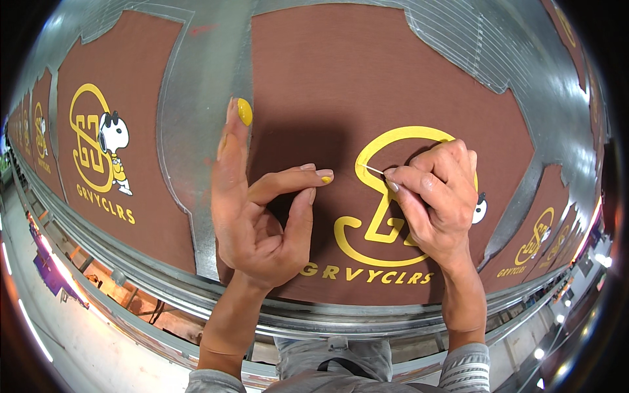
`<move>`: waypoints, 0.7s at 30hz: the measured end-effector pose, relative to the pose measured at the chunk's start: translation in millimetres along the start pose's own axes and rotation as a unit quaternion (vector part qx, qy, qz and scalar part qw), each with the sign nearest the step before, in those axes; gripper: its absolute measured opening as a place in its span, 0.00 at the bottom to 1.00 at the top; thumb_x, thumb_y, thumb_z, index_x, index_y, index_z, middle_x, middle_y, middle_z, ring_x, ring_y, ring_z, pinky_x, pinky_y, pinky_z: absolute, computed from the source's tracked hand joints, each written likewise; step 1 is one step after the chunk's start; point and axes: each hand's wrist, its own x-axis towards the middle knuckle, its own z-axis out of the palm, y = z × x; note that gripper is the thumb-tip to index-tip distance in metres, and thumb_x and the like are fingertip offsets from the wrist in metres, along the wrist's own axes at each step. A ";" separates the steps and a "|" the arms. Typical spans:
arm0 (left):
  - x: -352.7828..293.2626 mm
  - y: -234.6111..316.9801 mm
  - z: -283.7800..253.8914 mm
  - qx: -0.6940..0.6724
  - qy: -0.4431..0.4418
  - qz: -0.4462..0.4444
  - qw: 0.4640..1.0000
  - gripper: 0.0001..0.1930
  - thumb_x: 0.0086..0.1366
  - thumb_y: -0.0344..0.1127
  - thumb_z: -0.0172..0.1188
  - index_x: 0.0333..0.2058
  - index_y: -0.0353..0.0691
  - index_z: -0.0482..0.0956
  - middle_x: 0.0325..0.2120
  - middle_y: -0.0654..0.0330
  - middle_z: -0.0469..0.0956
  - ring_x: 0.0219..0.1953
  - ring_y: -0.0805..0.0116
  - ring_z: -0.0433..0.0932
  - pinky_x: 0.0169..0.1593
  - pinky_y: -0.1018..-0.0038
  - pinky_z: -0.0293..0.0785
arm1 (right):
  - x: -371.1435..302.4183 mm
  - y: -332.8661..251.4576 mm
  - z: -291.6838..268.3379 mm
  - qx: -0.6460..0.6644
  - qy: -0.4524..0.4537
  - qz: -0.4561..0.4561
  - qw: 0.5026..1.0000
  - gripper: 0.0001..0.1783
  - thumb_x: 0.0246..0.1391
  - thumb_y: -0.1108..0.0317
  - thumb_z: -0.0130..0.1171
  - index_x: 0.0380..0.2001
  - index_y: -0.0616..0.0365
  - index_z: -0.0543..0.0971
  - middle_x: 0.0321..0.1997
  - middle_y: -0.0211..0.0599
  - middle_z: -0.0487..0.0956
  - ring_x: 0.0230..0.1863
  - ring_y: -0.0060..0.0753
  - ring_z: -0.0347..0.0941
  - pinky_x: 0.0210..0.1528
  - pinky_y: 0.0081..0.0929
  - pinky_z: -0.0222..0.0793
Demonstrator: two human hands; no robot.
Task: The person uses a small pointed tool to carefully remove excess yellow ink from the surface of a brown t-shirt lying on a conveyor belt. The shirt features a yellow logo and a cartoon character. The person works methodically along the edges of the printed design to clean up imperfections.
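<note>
A brown fabric panel (308,59) lies flat before me, printed with a yellow curved emblem (393,135) and a row of yellow lettering. My right hand (439,196) pinches a thin white stick (374,170) between thumb and forefinger, its tip at the emblem's upper left curve. Part of the print is hidden behind this hand. To the left, my left hand (259,219) hovers above the panel, holding nothing. One finger points up with a glossy yellow paint blob (245,112) on its tip; another bends toward the thumb, with a smaller yellow dab near its nail.
Another brown panel (124,59) with a finished-looking yellow emblem and a cartoon dog lies to the left. More printed panels (537,229) continue on both sides along the grey table (213,65). A metal rail (308,325) runs along the near edge, by my body.
</note>
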 end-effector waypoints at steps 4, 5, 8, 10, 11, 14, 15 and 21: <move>-0.4 -0.3 -0.2 0.002 -0.001 0.003 1.000 0.45 0.55 0.09 0.52 0.68 0.17 0.38 0.69 0.24 0.46 0.37 0.53 0.87 0.42 0.73 0.88 | -0.4 -0.2 -0.8 0.005 -0.004 0.000 1.000 0.11 0.38 0.76 0.68 0.30 0.52 0.85 0.26 0.25 0.73 0.32 0.29 0.65 0.36 0.32 0.51; -0.5 -0.9 -0.3 0.004 -0.002 0.005 1.000 0.45 0.55 0.09 0.52 0.68 0.17 0.38 0.69 0.23 0.46 0.37 0.53 0.87 0.43 0.72 0.88 | -0.5 -0.5 -1.2 0.007 -0.005 0.000 1.000 0.12 0.37 0.77 0.67 0.30 0.54 0.84 0.26 0.26 0.74 0.32 0.30 0.65 0.36 0.32 0.52; -1.2 -2.3 -0.5 0.008 -0.004 0.011 1.000 0.44 0.55 0.09 0.52 0.68 0.17 0.38 0.68 0.23 0.46 0.37 0.52 0.87 0.44 0.71 0.88 | 0.2 -1.1 -1.6 0.007 -0.011 -0.006 1.000 0.12 0.37 0.77 0.67 0.31 0.54 0.85 0.26 0.27 0.74 0.32 0.30 0.66 0.36 0.32 0.52; -1.7 -2.8 -0.4 0.009 -0.002 0.012 1.000 0.44 0.55 0.09 0.52 0.68 0.17 0.38 0.68 0.23 0.45 0.37 0.52 0.87 0.44 0.71 0.88 | 0.5 -1.5 -1.7 0.003 -0.009 -0.002 1.000 0.12 0.37 0.77 0.67 0.31 0.54 0.85 0.26 0.27 0.75 0.32 0.30 0.66 0.36 0.32 0.52; -1.7 -2.7 -0.3 0.009 -0.001 0.011 1.000 0.44 0.55 0.09 0.52 0.68 0.16 0.38 0.68 0.23 0.45 0.37 0.52 0.87 0.44 0.71 0.88 | 0.6 -1.6 -1.7 0.000 -0.008 0.001 1.000 0.12 0.38 0.77 0.67 0.31 0.54 0.85 0.26 0.27 0.75 0.32 0.30 0.66 0.36 0.32 0.53; -1.5 -1.5 0.2 0.008 0.001 0.006 1.000 0.44 0.56 0.09 0.53 0.68 0.16 0.39 0.68 0.23 0.46 0.37 0.51 0.87 0.44 0.72 0.88 | -1.2 0.4 1.2 0.012 0.017 0.016 1.000 0.09 0.41 0.73 0.71 0.30 0.52 0.85 0.25 0.25 0.74 0.31 0.28 0.65 0.36 0.33 0.51; -2.0 -1.7 -0.1 0.009 0.002 0.006 1.000 0.44 0.56 0.09 0.53 0.68 0.16 0.39 0.68 0.23 0.46 0.37 0.51 0.87 0.43 0.72 0.88 | -1.4 0.4 1.6 0.009 0.017 0.016 1.000 0.09 0.41 0.73 0.71 0.30 0.51 0.85 0.26 0.25 0.74 0.31 0.28 0.65 0.36 0.33 0.51; -2.1 -3.4 -0.7 0.016 -0.005 0.009 1.000 0.44 0.55 0.09 0.52 0.68 0.16 0.39 0.68 0.23 0.46 0.37 0.52 0.87 0.43 0.72 0.89 | 0.2 0.2 1.4 -0.005 0.006 0.006 1.000 0.11 0.40 0.74 0.70 0.31 0.52 0.85 0.26 0.26 0.74 0.31 0.29 0.65 0.36 0.32 0.51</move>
